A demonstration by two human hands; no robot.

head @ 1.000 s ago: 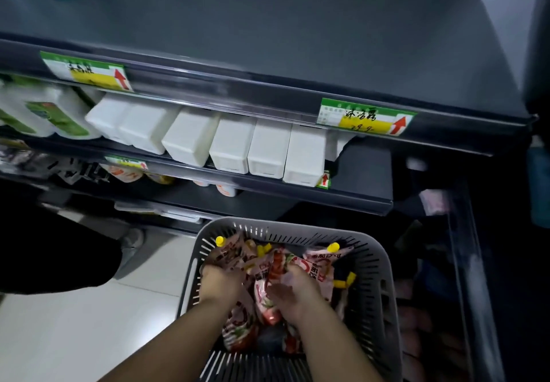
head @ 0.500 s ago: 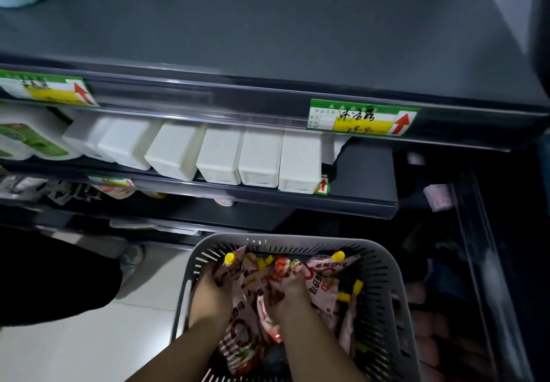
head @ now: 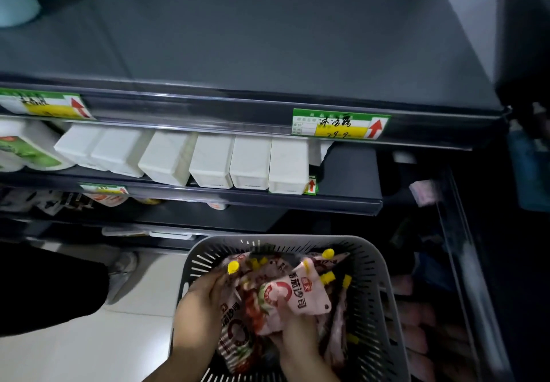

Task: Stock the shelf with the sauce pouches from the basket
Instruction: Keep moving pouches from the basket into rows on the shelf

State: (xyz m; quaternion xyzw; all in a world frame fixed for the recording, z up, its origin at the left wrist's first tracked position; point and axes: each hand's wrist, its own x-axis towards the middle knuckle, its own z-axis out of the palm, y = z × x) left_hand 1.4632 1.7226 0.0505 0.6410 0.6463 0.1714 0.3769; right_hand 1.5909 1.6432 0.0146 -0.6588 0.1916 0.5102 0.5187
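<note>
Fingers (head: 215,284) of left hand (head: 198,310) curled round a sauce pouch (head: 235,326); right hand (head: 299,343) grips a second pouch (head: 299,294) from below. Both hands are inside the basket (head: 376,301), with more pouches heaped beneath and beside the fingers. Shelf (head: 268,42) is well above and ahead of them.

Risk: pouches overlap and may snag at the spouts, so a lift could drag neighbours out onto the floor (head: 89,352). Soft film could slip from a loose hold.

Pouches: pinkish-white, red print, yellow screw caps (head: 328,253), crumpled, limp.
</note>
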